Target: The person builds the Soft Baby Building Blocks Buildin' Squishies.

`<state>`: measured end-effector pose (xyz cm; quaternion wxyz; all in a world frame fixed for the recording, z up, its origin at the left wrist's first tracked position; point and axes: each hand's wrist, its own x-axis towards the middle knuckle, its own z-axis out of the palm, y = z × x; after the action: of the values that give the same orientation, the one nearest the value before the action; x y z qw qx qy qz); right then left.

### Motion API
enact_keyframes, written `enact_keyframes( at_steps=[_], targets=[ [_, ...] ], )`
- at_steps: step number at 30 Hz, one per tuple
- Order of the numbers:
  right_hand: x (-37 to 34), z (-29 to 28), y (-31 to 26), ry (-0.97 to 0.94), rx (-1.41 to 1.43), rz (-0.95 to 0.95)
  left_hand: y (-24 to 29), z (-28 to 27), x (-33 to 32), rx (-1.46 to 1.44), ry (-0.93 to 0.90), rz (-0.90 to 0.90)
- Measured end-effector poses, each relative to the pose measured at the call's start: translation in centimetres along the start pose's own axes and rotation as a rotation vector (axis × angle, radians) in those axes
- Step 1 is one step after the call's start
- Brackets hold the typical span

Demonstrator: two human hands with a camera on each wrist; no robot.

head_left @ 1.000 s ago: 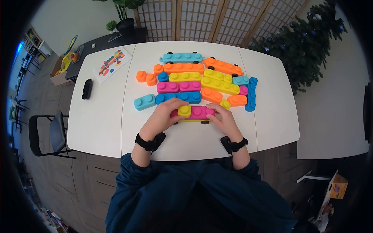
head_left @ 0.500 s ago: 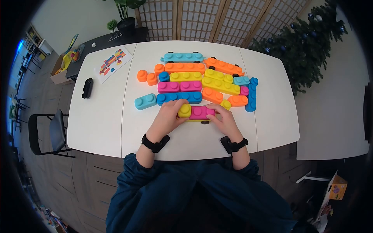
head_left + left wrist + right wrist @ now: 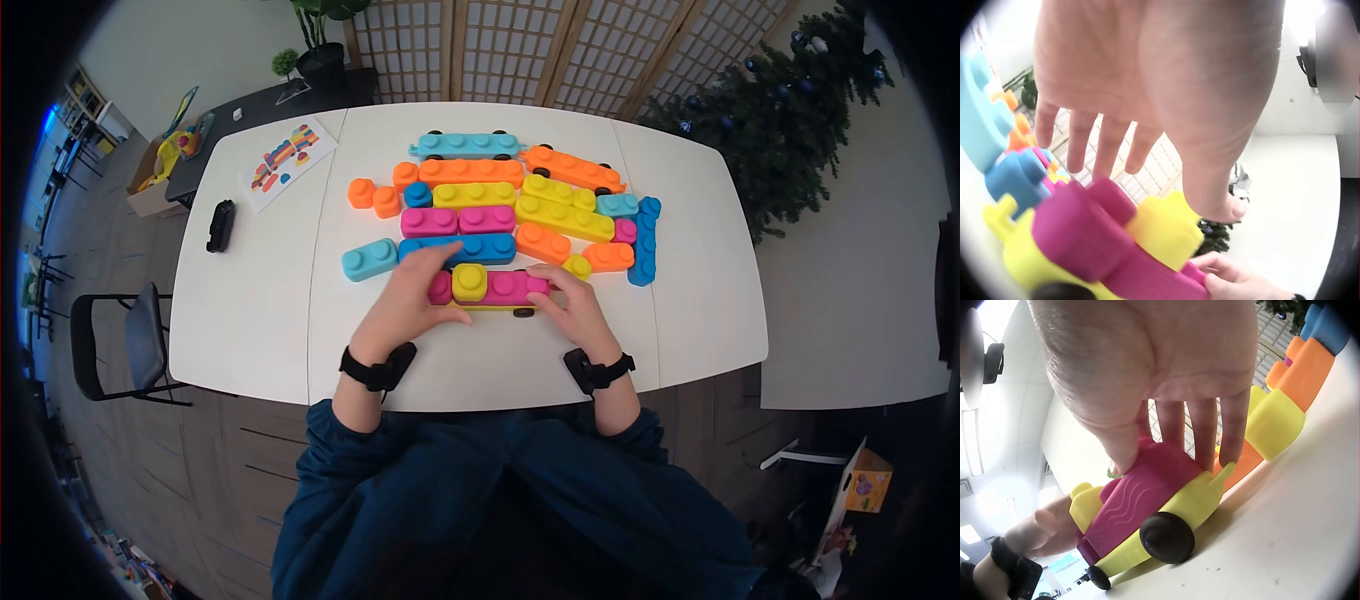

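A yellow wheeled car base [image 3: 1182, 509] carries magenta blocks [image 3: 510, 287] along its top, and a yellow block [image 3: 469, 282] sits on them left of the middle. My right hand [image 3: 583, 310] grips the right end of the magenta, thumb on the near side and fingers on the far side. My left hand [image 3: 405, 300] hovers by the left end, thumb spread from the fingers. In the left wrist view its straight fingers [image 3: 1109, 147] stand above the magenta and yellow blocks, holding nothing. A black wheel [image 3: 1167, 537] shows under the base.
Behind the car lie rows of blocks, among them a long blue block [image 3: 480, 248] and a teal block [image 3: 370, 260]. Two wheeled bases, teal [image 3: 468, 147] and orange [image 3: 570, 168], stand at the back. A picture sheet [image 3: 288, 165] and black object [image 3: 222, 226] lie left on the white table [image 3: 240, 320].
The left hand has let go of the yellow block and shifted left, its thumb and fingers spreading. The yellow block stays on the magenta. My right hand keeps its grip.
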<state>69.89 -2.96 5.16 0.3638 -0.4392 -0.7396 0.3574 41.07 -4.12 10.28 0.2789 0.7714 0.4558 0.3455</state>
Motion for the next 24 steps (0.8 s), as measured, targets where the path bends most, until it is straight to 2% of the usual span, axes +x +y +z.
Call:
enact_keyframes(
  at_steps=[2, 4, 5, 7, 13, 17, 19, 20, 22, 24],
  targets=[
    [-0.1, 0.0, 0.0, 0.001, -0.008, -0.003, -1.8, -1.7, -0.6, 0.091, 0.052, -0.019],
    [-0.1, 0.1, -0.1, -0.001, -0.007, 0.008, -4.7, -3.0, -1.2, 0.382, 0.281, -0.051],
    [-0.1, 0.1, -0.1, -0.001, -0.006, 0.008, -5.6, -3.6, -1.9, 0.383, 0.282, -0.052],
    [0.0, 0.1, -0.2, 0.0, -0.013, -0.007, -6.5, -4.7, -2.6, 0.57, 0.271, -0.262],
    [0.0, 0.2, -0.3, 0.033, -0.074, -0.048, -8.6, -5.9, -3.4, 0.408, 0.156, -0.435],
    [0.0, -0.1, -0.5, 0.014, -0.084, -0.034, -8.4, -7.2, -3.9, 0.296, 0.159, -0.391],
    [0.0, -0.5, -1.1, 0.032, -0.13, -0.028, -7.4, -8.0, -4.1, 0.279, 0.291, -0.374],
    [0.0, -0.8, -1.4, 0.032, -0.13, -0.029, -6.9, -8.3, -4.0, 0.28, 0.291, -0.374],
    [0.2, -1.3, -2.3, 0.097, -0.132, -0.047, -4.1, -8.4, -3.3, 0.237, 0.312, -0.232],
    [0.6, -1.7, -3.0, 0.111, -0.102, -0.082, -1.5, -7.9, -2.2, 0.19, 0.28, -0.167]
  ],
)
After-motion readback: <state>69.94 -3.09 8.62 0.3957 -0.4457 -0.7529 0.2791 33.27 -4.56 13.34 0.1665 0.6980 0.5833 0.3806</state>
